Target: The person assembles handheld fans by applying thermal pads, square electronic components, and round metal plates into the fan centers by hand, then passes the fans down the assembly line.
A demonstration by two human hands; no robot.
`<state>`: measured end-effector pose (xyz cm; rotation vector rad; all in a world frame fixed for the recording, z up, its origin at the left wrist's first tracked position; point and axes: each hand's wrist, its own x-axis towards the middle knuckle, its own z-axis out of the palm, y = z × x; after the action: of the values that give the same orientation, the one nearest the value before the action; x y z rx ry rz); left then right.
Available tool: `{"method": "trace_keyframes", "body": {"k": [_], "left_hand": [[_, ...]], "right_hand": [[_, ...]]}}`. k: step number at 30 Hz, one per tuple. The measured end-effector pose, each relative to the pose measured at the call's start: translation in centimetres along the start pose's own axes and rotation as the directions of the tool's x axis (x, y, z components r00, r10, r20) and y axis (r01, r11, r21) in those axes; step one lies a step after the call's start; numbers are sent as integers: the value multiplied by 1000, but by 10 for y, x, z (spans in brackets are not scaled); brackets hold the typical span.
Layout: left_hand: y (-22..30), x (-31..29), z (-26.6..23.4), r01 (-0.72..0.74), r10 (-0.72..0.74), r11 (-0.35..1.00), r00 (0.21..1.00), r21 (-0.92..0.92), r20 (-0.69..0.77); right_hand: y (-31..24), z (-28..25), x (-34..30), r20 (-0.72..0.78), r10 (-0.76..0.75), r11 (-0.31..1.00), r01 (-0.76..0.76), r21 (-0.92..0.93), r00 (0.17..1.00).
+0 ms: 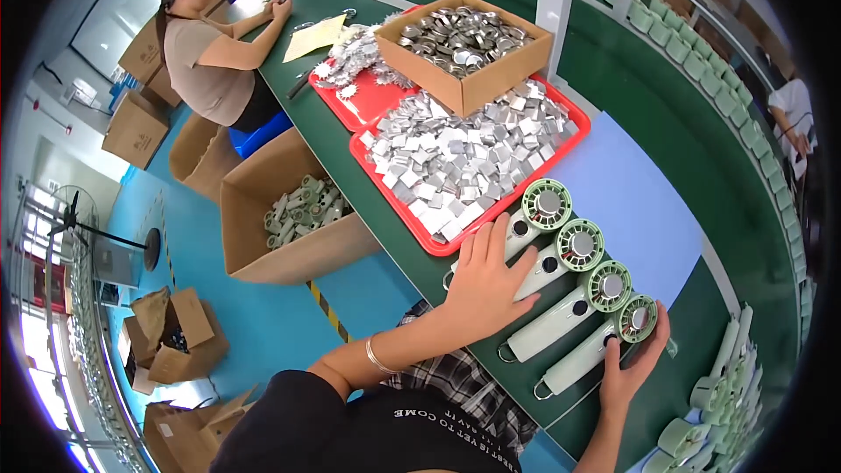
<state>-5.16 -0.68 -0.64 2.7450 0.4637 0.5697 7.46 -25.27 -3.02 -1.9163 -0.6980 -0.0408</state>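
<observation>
Several pale green handheld fans lie side by side on the green table, heads away from me, each with a silver round motor in its open head and a wire loop at the handle end. My left hand (486, 285) lies flat with fingers spread over the handles of the two farther-left fans, including the second fan (580, 245). At the row's right end, my right hand (635, 363) grips the head of the last fan (578, 357), thumb on one side and fingers round the other. Between them is another fan (554, 328), untouched.
Beyond the fans, a red tray (424, 236) holds many small silver squares. A cardboard box (464, 95) of round metal parts rests on it. Blue sheet (635, 184) lies behind the fans; more green fans (727, 385) are piled right. A seated person (210, 52) holds a phone.
</observation>
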Motion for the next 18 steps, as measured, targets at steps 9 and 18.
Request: {"method": "trace_keyframes", "body": {"k": [9, 18], "left_hand": [[-3, 6, 2, 76, -71, 996, 992, -48, 107], [-38, 12, -84, 35, -30, 981, 999, -188, 30]], "right_hand": [[-16, -5, 6, -49, -227, 934, 204, -292, 973], [-5, 0, 4, -56, -357, 865, 307, -397, 932]]}}
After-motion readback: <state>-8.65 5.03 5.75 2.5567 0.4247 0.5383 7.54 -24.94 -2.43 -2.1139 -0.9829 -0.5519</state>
